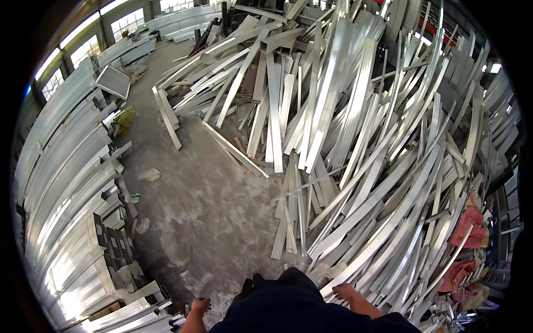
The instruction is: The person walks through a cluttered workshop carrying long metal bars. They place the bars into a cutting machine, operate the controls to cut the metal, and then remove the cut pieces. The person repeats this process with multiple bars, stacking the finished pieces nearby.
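Note:
My left hand [201, 304] hangs low beside my body, over the dusty floor. Its fingers are loosely bent and apart, and nothing shows in them. On the other side, my right hand [345, 291] is held out near the lower end of a big heap of long silvery metal profiles [355, 222]. The fingers of that hand are apart and hold nothing I can see; whether they touch a profile, I cannot tell. The heap's bars and channels lie crossed and tilted. A few angled lengths [236, 150] reach out from it onto the floor.
Stacked long profiles [66, 188] line the left side. Crumpled plastic [149, 175], a yellowish sack [125, 121] and a rectangular frame [113, 82] lie near them. Red sacking [471, 225] is at the right edge. Grey concrete floor [194, 205] runs between stack and heap.

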### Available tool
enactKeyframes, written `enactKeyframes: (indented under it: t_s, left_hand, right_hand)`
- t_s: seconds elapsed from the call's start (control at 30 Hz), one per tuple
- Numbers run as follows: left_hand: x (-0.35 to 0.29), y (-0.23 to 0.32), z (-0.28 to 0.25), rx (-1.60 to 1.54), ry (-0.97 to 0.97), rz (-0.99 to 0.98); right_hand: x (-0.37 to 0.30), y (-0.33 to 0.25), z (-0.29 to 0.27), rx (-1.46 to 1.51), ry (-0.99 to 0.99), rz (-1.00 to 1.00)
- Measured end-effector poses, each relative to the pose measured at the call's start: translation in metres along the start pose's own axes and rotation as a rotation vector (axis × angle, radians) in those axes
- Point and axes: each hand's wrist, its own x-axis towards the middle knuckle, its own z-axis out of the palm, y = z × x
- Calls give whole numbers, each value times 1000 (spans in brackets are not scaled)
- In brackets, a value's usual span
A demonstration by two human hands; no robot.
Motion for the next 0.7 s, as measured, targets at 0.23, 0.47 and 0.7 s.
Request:
enactKeyframes:
  t_s: [0.23,0.47,0.7]
  left_hand:
    - [-51,18,-3,-17,94,123]
    - [4,-25,-17,363,388,-110]
    - [60,86,-39,307,302,-41]
  right_hand:
    - [73,-116,-1,-243,-14,-84]
    - [136,-275,56,-395,-83,-296]
    - [183,-404,95,-678,-156,-451]
